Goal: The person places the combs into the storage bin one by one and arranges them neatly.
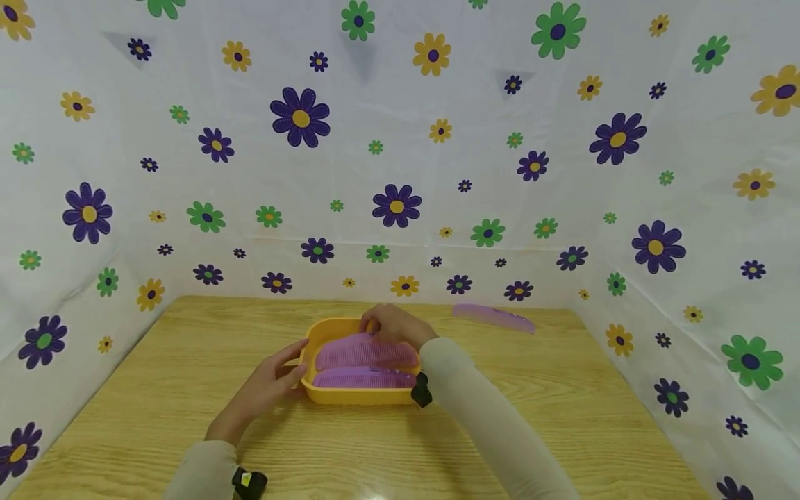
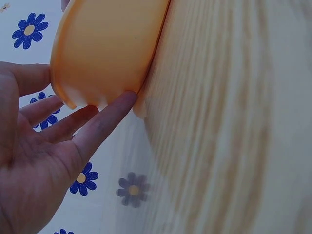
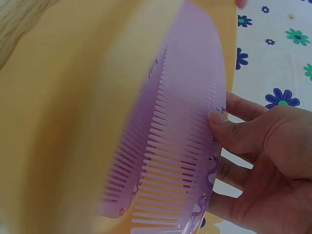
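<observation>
A yellow plastic tray (image 1: 359, 397) stands on the table with two purple combs in it. My right hand (image 1: 396, 325) reaches over its back rim and pinches the back comb (image 1: 350, 353) by its spine. In the right wrist view the thumb lies on the held comb's (image 3: 195, 73) face and the fingers are behind it. The front comb (image 1: 350, 378) lies along the tray's near wall, teeth toward me. My left hand (image 1: 269, 382) touches the tray's left end, and the left wrist view shows its fairly straight fingers (image 2: 105, 119) against the outer wall.
Another purple comb (image 1: 494, 317) lies on the wooden table (image 1: 531, 403) near its back edge, right of the tray. Flower-printed white cloth (image 1: 350, 173) walls in the table at the back and both sides.
</observation>
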Tool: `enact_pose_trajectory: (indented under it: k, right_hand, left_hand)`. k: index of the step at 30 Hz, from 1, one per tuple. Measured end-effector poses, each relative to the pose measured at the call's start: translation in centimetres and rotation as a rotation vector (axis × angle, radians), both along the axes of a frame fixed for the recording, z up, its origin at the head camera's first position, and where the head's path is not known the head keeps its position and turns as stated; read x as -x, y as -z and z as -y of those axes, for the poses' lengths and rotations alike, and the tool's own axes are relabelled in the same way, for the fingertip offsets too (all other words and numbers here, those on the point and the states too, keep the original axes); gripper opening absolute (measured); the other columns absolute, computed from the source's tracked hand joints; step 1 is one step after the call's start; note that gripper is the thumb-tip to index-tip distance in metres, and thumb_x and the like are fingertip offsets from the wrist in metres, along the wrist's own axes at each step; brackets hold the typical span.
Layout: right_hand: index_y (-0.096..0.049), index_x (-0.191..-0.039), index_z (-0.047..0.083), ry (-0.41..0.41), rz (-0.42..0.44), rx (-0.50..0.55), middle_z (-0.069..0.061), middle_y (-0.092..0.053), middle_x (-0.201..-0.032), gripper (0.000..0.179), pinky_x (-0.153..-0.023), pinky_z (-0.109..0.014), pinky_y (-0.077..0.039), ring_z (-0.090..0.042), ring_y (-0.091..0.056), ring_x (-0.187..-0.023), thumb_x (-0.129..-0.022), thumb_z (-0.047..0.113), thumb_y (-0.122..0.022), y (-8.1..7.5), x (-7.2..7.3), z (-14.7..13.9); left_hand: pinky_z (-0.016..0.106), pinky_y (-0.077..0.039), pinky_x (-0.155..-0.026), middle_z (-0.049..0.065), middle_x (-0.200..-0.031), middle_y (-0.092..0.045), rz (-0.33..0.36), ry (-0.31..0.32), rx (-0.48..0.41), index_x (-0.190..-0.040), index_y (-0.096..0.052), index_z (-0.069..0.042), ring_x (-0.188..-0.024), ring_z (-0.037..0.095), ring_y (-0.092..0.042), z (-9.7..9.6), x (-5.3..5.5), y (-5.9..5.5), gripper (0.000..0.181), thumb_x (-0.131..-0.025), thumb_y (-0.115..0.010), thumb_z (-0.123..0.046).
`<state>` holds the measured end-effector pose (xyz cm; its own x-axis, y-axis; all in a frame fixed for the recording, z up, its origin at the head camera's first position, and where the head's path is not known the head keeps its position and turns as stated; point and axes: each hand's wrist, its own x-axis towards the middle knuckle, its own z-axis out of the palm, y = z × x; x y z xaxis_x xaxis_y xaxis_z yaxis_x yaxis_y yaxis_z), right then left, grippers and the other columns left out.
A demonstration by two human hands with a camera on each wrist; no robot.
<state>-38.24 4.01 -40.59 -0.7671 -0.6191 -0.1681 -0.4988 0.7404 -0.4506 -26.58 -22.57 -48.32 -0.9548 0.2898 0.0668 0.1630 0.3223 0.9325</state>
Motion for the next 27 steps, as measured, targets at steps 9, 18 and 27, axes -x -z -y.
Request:
enact_pose_trajectory:
  k: [9, 18, 27]
  right_hand:
    - [-0.071, -0.115, 0.009, -0.009, 0.03, 0.022, -0.01, -0.069, -0.115, 0.026, -0.099, -0.037, -0.059, -0.021, -0.06, -0.101, -0.096, -0.007, -0.062, 0.2, 0.0, 0.2]
    - [-0.073, -0.111, 0.014, 0.035, -0.034, -0.078, -0.004, -0.069, -0.11, 0.021, -0.099, -0.034, -0.058, -0.019, -0.059, -0.098, -0.097, 0.001, -0.068, 0.7, -0.2, 1.0]
    - [-0.074, -0.112, 0.019, 0.092, -0.062, -0.161, 0.0, -0.068, -0.106, 0.019, -0.099, -0.033, -0.057, -0.018, -0.058, -0.097, -0.097, 0.007, -0.069, 0.8, -0.6, 1.3]
  left_hand:
    - [0.039, -0.064, -0.09, 0.03, -0.163, -0.032, 0.014, -0.023, -0.002, -0.162, -0.028, -0.006, -0.135, 0.049, -0.055, -0.1, 0.0, 0.0, 0.059, -0.109, -0.052, -0.017]
    - [0.04, -0.064, -0.091, 0.03, -0.164, -0.03, 0.013, -0.011, -0.013, -0.162, -0.028, -0.005, -0.136, 0.049, -0.054, -0.1, -0.1, -0.1, 0.06, -0.109, -0.052, -0.017]
    - [0.04, -0.064, -0.091, 0.031, -0.164, -0.03, 0.011, -0.003, -0.017, -0.163, -0.027, -0.004, -0.137, 0.05, -0.053, -0.1, 0.0, 0.0, 0.06, -0.109, -0.051, -0.017]
